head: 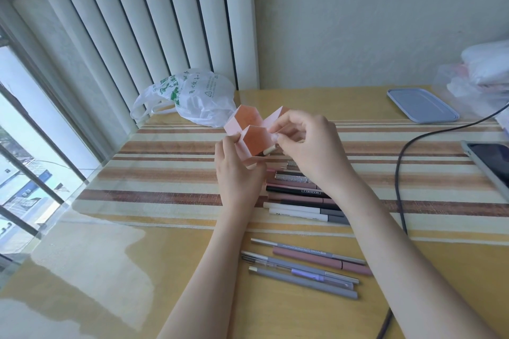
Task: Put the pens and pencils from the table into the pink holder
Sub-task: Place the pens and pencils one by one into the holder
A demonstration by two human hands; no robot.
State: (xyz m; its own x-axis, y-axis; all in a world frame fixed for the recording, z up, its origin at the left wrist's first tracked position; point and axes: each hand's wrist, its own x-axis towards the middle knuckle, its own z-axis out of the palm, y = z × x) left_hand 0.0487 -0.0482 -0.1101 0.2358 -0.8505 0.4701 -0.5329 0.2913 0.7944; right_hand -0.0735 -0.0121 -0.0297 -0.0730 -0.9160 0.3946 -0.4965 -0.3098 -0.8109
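Note:
The pink holder (249,125), made of hexagonal compartments, is tipped toward me at the table's middle. My left hand (238,173) grips its near side. My right hand (308,143) pinches a short gold-tipped pen (271,150) at the mouth of the nearest compartment. Several pens and pencils (300,195) lie in a row on the striped runner just below my hands, partly hidden by my right wrist. Another group of grey, purple and pink pens (303,267) lies nearer me on the bare tabletop.
A white plastic bag (198,96) sits behind the holder by the blinds. A blue-grey lid (421,104) lies at the back right, a phone (493,162) at the right edge, and a black cable (399,173) runs down the table's right side.

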